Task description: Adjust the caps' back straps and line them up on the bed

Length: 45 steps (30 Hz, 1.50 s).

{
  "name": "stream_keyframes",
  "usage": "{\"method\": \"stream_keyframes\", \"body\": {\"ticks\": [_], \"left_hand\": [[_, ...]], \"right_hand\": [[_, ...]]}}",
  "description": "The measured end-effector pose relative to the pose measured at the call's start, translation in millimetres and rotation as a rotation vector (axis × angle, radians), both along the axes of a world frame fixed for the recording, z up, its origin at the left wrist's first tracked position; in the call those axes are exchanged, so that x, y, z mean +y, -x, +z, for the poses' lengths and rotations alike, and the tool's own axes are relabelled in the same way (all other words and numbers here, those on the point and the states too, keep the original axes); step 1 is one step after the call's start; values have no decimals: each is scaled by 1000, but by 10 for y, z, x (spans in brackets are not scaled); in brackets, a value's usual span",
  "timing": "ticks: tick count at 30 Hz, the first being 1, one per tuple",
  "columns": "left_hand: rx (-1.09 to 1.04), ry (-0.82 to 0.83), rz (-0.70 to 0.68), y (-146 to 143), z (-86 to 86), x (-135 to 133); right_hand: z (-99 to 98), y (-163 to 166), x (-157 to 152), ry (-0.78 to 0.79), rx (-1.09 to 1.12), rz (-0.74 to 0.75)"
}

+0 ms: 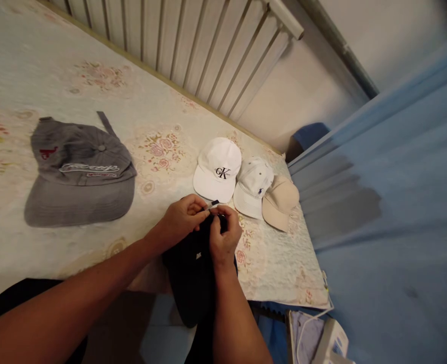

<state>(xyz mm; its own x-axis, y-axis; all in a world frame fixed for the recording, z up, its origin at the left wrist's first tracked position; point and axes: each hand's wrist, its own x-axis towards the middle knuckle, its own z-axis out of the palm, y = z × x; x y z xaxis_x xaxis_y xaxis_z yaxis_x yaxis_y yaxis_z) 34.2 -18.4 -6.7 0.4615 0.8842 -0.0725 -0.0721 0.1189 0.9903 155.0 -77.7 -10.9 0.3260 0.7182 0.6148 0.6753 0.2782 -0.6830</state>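
Note:
A black cap (191,268) lies at the near edge of the bed, its brim hanging over the edge toward me. My left hand (183,217) and my right hand (225,237) are both closed in a pinch on the cap's back strap, whose dark end sticks out between them. A grey cap (80,174) with white lettering lies flat to the left. Beyond my hands sit a white cap (218,169) with a black logo, a second white cap (252,186) and a beige cap (280,202), overlapping in a row.
The floral bedspread (94,86) covers the bed. A slatted white headboard (193,45) runs along the far side. A blue curtain (390,202) hangs at the right. A white device with a cable (331,344) lies at the lower right.

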Motion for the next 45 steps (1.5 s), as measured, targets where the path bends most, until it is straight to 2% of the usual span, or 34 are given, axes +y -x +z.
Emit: {"method": "stream_keyframes", "body": {"ticks": [5,9,13,17,20,22,27,35,41,45], "left_hand": [[5,-100,-21,-34,-79,-6],[97,-154,-54,29,-44,17],[341,-399,-36,187,35,39],[625,-639,-50,331,31,39],[653,-742,-38,401,-21,43],[615,-773,26,437,-63,54],[636,-748,200,490,-146,91],[628,-595,266,446,-104,86],[603,-546,327,422,-59,71],[614,-506,328,419,-52,84]], "right_hand": [[-16,-40,10,46,-46,2],[-13,-60,6,51,-29,-82],[-12,-80,6,36,47,-177],[-34,-85,24,20,120,-252],[-61,-78,35,10,182,-277],[-81,-73,38,7,210,-281],[-111,-74,48,10,225,-294],[-114,-69,52,13,208,-333],[-27,-48,44,-115,3,-278],[15,-37,35,-93,-70,-238]]}}
